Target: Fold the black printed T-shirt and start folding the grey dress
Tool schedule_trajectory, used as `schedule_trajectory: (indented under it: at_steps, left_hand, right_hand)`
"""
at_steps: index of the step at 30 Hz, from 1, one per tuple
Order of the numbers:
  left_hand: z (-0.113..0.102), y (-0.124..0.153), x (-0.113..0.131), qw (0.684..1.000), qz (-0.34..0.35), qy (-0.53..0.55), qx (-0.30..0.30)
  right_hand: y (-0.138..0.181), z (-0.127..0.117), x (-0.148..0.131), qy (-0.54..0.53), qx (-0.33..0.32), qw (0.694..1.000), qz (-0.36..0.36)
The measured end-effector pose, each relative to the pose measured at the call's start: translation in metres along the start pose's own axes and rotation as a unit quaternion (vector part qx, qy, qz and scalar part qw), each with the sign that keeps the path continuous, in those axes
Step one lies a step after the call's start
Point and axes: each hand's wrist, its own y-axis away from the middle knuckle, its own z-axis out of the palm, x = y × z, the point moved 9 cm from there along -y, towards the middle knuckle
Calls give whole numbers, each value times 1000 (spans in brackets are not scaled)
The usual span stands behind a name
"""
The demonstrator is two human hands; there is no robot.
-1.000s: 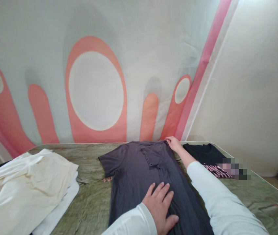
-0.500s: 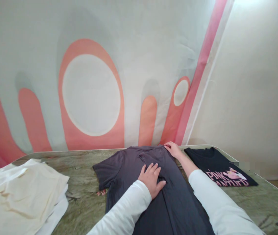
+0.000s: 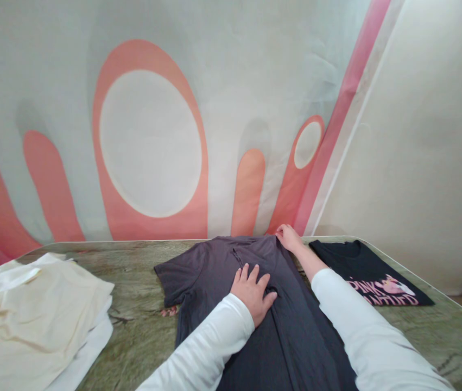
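Observation:
A dark grey short-sleeved T-shirt (image 3: 206, 296) lies spread on the table, its left sleeve stretched out. The shirt's right side is folded inward, leaving a long edge down the middle. My left hand (image 3: 254, 293) rests on that folded layer with its fingers spread. At the far right shoulder corner, my right hand (image 3: 290, 238) is closed in a pinch on the shirt's edge. The lower end of the shirt runs out of view at the bottom.
Cream and white garments (image 3: 47, 320) are piled on the left of the wood-patterned table (image 3: 133, 336). A folded black T-shirt (image 3: 345, 266) with pink lettering lies at the right, partly behind my right forearm. A patterned wall (image 3: 222, 108) rises just behind the table's far edge.
My view has shifted slightly. My right hand stays at the shirt's far right corner, a little higher in view. My left hand remains flat on the cloth.

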Motion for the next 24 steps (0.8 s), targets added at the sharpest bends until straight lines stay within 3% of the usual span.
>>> schedule_trajectory:
  at_steps: [5, 9, 16, 21, 24]
  left_hand:
    - [-5, -4, -16, 998, -51, 4, 42]
    - [-10, -5, -36, 989, -118, 32, 82]
    - [-18, -30, -80, 969, -193, 133, 76]
    - [-22, -57, -115, 956, -272, 95, 61]
    - [-19, -64, -121, 951, -280, 110, 77]
  right_hand:
    - [14, -15, -13, 18, 14, 999, -23]
    - [34, -12, -30, 17, -12, 997, -79]
    - [50, -5, -29, -2, 3, 996, -89]
    - [48, -3, -24, -9, 2, 996, -87]
    - [48, -3, -25, -11, 2, 996, -92]
